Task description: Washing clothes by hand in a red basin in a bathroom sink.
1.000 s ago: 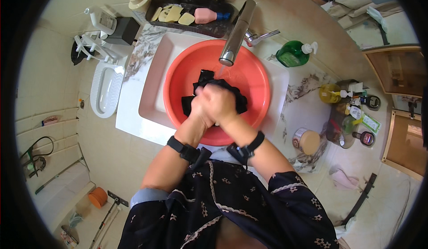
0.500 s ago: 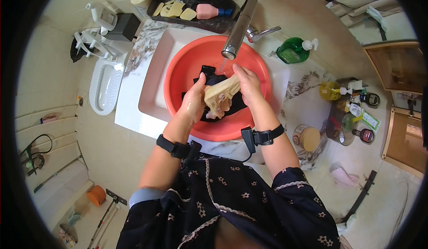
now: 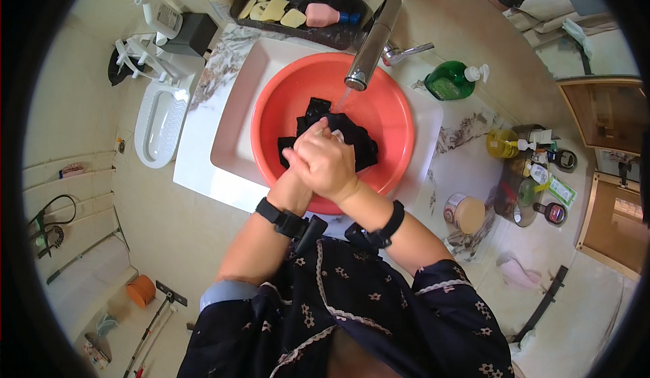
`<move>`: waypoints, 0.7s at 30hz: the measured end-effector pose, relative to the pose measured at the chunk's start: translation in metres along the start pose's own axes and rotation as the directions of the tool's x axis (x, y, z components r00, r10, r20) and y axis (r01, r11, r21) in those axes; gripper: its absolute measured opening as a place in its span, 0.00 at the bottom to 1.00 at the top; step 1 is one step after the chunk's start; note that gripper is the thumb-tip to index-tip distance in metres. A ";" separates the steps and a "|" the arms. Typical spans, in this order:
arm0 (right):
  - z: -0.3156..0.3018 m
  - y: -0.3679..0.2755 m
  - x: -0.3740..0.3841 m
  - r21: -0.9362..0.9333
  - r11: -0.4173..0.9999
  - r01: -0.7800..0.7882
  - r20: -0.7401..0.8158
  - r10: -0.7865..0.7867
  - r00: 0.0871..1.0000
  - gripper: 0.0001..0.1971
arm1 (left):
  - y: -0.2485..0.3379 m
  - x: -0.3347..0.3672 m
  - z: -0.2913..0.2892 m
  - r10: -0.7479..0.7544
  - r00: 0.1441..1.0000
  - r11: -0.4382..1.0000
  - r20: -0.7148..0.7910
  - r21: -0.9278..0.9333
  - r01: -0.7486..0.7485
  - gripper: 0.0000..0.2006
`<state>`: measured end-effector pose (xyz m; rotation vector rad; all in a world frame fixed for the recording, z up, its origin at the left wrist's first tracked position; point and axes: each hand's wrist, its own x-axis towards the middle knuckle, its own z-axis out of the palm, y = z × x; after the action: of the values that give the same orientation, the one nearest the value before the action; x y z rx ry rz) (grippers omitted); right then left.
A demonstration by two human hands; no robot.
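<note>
My two hands are clasped together over an orange-red plastic basin (image 3: 401,131). The right hand (image 3: 330,159) is closed and lies on top of my left hand (image 3: 296,178), covering most of its fingers. A small pale bit of the beige cloth (image 3: 338,135) peeks out beyond my knuckles; the rest is hidden inside the grip. Under and past the hands, dark wet cloth (image 3: 362,149) lies bunched in the basin. Water runs in a thin stream from the metal faucet (image 3: 369,46) onto the basin's far part.
The basin stands in a white rectangular sink (image 3: 227,144) set in a marbled counter. Behind it is a black tray (image 3: 332,37) with soap pieces and a pink bottle. A green pump bottle (image 3: 450,81), a lidded jar (image 3: 464,213) and a bin of toiletries (image 3: 509,195) stand to the right.
My hands, which held the beige cloth spread between them, have come together and closed around it. The right hand moved left and nearer to me. The view shifted slightly.
</note>
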<state>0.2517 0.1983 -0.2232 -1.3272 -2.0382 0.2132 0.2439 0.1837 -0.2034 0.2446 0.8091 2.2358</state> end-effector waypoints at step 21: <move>-0.070 0.045 0.143 0.224 0.967 -0.123 0.657 -0.057 0.752 0.17 | 0.063 0.034 0.061 -0.857 0.510 0.513 -0.072 -0.040 0.857 0.18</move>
<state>0.2938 0.3260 -0.1269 -1.2217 -2.4401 1.0664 0.2075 0.2033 -0.1193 -0.2383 0.7384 1.2724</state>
